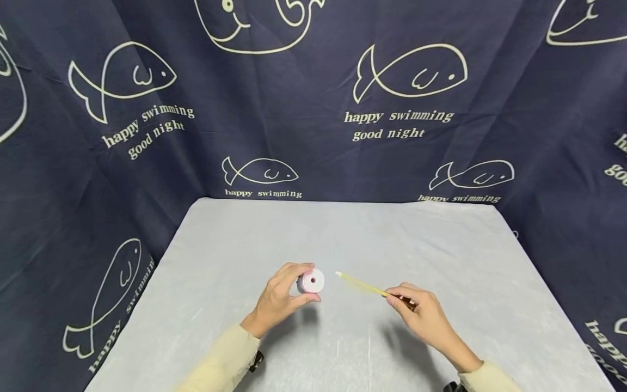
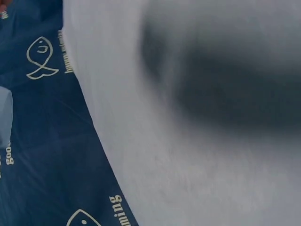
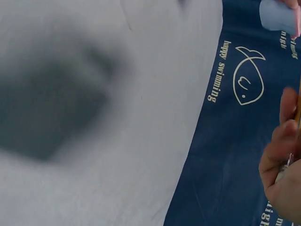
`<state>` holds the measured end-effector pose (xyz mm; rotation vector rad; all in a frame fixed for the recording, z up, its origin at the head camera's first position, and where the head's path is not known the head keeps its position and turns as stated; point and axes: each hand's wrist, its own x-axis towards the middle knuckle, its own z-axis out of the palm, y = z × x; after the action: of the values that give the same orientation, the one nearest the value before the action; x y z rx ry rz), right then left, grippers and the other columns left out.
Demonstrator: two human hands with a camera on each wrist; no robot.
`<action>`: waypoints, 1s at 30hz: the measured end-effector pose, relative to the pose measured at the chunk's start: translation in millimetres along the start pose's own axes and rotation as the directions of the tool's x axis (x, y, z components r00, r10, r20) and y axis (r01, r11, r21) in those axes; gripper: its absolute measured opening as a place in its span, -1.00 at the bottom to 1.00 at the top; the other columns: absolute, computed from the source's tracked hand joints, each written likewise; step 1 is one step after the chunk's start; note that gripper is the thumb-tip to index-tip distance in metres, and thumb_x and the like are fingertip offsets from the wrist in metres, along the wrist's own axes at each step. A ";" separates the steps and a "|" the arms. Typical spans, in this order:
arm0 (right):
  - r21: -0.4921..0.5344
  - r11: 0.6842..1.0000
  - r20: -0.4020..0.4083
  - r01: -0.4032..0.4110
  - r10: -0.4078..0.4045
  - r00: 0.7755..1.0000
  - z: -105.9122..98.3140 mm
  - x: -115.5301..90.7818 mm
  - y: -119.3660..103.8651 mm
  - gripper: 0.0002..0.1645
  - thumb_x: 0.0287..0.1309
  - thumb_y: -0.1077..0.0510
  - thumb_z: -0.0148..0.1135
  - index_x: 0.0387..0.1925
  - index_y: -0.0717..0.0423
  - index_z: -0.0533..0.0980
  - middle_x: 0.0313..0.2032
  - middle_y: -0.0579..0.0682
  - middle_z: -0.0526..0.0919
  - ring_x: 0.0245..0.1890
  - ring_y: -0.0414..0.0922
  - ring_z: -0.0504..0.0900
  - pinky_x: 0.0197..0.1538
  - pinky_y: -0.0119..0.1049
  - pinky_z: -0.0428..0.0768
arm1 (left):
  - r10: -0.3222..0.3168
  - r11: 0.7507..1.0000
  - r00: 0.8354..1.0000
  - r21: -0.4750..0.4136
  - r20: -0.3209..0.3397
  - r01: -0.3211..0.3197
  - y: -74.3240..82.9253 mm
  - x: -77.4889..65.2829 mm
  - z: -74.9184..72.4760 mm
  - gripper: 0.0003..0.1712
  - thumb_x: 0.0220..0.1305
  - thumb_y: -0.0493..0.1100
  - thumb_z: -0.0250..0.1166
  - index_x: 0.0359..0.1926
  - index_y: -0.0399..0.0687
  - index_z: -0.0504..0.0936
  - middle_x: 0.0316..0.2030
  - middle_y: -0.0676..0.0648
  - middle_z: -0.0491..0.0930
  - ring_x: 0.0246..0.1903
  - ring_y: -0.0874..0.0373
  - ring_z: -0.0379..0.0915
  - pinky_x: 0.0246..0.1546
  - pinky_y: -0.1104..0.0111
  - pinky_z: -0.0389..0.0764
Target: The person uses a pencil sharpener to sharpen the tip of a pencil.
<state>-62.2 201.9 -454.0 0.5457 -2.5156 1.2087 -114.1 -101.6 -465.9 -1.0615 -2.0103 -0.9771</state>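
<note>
A small pink-and-white pencil sharpener point(image 1: 314, 281) with a dark round hole in its face is held above the table by my left hand point(image 1: 279, 296), thumb below and fingers above. Its clear bluish body point(image 2: 4, 117) shows at the left edge of the left wrist view. My right hand point(image 1: 427, 318) pinches a yellow pencil point(image 1: 364, 284) near its darker rear end. The pencil's pale tip points left towards the sharpener's hole, with a short gap between them. In the right wrist view, the curled fingers point(image 3: 277, 150) appear at the right edge, the pencil mostly cut off.
A pale grey cloth covers the table point(image 1: 382, 234), and both hands cast shadows on it. Dark blue curtains point(image 1: 313, 109) with fish drawings and lettering stand behind and at both sides. Large blurred dark shapes fill part of both wrist views.
</note>
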 end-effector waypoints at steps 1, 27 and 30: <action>0.017 1.000 -0.021 -0.004 0.005 1.000 0.3 0.0 -0.2 -0.83 0.07 0.38 0.28 -0.32 0.09 0.66 -0.51 -0.18 0.53 -0.61 -0.45 0.32 -0.62 -0.51 0.39 | -0.046 0.999 0.999 -0.015 -0.003 0.046 1.4 0.3 1.5 -0.27 -0.34 -0.11 0.57 -0.06 -0.30 0.55 -0.12 -0.18 0.64 -0.18 0.05 0.57 -0.11 0.38 0.58; -0.324 0.787 -0.098 -0.526 0.525 0.845 35.3 -35.4 56.0 -0.82 -0.08 0.24 0.35 -0.44 0.31 0.58 -0.64 -0.05 0.55 -0.66 -0.20 0.43 -0.58 -0.31 0.39 | -0.584 0.802 0.788 -0.010 0.193 0.597 -4.3 -36.5 42.1 -0.39 -0.02 -0.26 0.46 0.07 -0.26 0.43 -0.07 -0.17 0.58 -0.12 0.02 0.55 -0.15 0.19 0.56; -0.347 0.771 -0.093 -0.535 0.539 0.837 36.4 -34.6 56.3 -0.79 -0.08 0.23 0.37 -0.43 0.31 0.54 -0.62 -0.02 0.53 -0.65 -0.17 0.43 -0.57 -0.29 0.38 | -0.588 0.801 0.782 0.014 0.207 0.598 -6.0 -41.5 43.9 -0.41 0.00 -0.26 0.44 0.07 -0.27 0.43 -0.05 -0.17 0.57 -0.12 0.00 0.55 -0.16 0.19 0.56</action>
<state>-61.0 212.6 -528.6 -0.2911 -2.9093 0.8442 -109.1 -82.9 -523.3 -0.5538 -2.5812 -1.2811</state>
